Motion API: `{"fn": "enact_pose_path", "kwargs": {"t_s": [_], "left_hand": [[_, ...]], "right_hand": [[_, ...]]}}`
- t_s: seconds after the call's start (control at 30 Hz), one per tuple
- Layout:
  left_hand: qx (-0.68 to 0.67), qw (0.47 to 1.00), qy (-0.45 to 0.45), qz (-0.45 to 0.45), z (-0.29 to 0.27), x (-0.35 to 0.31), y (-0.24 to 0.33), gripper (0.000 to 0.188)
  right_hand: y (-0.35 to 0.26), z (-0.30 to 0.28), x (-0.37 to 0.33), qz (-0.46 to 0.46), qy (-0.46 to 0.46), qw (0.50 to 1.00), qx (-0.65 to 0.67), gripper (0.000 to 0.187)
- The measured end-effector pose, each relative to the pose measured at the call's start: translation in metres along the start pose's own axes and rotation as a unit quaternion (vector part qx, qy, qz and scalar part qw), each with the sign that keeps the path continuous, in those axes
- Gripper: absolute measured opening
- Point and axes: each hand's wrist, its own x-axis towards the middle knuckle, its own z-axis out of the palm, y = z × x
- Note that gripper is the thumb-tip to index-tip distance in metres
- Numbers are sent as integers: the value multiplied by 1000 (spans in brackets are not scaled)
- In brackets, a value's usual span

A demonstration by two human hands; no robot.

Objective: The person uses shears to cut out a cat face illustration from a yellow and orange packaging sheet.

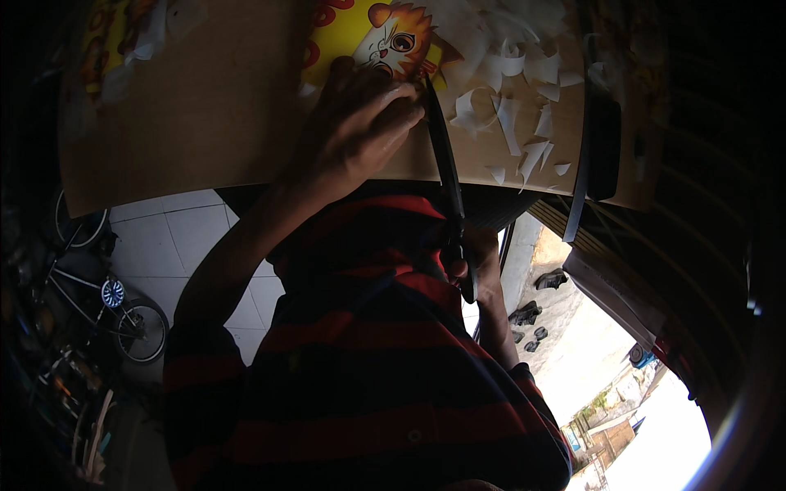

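Observation:
At the table's near edge my left hand (356, 131) is closed on a printed cutout (403, 39), an orange and white cartoon cat face. Beneath the cat face, more yellow print with red shapes shows, and I cannot tell whether it is one piece. A long pair of dark scissors (444, 155) reaches from close to my body up to the cutout's lower right edge, beside my left fingers. My right hand (481, 254), in shadow near my striped shirt, is wrapped round the scissors' handles. Whether the blades are parted is too dark to tell.
Curled white paper scraps (509, 123) lie over the right of the brown tabletop (188, 123). Another yellow print (102, 45) sits at the far left. A dark, long object (604, 147) lies along the right side. A bicycle (110, 295) stands on the tiled floor to the left.

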Motion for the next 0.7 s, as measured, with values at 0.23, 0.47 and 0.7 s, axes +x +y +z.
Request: {"fn": "enact_pose_path", "kwargs": {"t_s": [0.23, 0.47, 0.7], "left_hand": [[-6, 1000, 5, 18, 2, -2, -5, 24], [-23, 1000, 12, 6, 5, -3, -4, 24], [-24, 1000, 4, 6, 2, -1, -3, 24]], "right_hand": [[6, -17, 0, -34, -14, 999, -35, 77], [8, -16, -4, -31, -2, 998, -62, 81], [11, -10, -5, -25, 12, 999, -18, 74]]}}
